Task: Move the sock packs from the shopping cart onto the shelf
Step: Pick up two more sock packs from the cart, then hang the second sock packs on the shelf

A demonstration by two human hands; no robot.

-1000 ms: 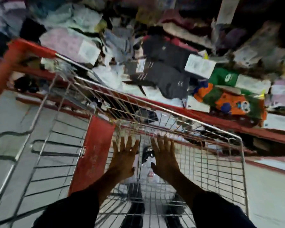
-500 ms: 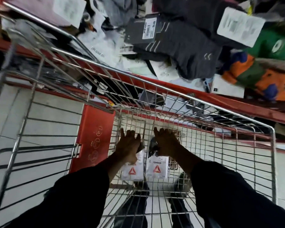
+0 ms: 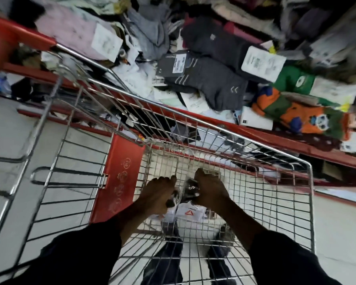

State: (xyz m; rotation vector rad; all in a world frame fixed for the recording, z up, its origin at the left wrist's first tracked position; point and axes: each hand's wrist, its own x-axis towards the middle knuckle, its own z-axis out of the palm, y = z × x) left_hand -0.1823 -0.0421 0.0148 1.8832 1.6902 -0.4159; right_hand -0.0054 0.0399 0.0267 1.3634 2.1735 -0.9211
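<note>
Both my hands are down inside the wire shopping cart (image 3: 308, 198). My left hand (image 3: 158, 194) is closed on a white sock pack (image 3: 170, 214) with a red triangle logo. Beside it, my right hand (image 3: 210, 189) is closed on a second white sock pack (image 3: 190, 212) with the same logo; dark socks in clear wrap show between the two hands. Beyond the cart's far rim lies the red-edged shelf (image 3: 275, 138), heaped with loose sock packs.
On the shelf lie a dark grey sock pack (image 3: 210, 83), an orange and green pack (image 3: 296, 112), a pink pack (image 3: 74, 31) and several others. The cart's red child-seat flap (image 3: 119, 177) stands left of my hands. Pale tiled floor (image 3: 337, 233) shows through the wires.
My hands went from flat and spread above the cart floor to closed on the two white packs. The view has tilted up slightly, showing more of the shelf.
</note>
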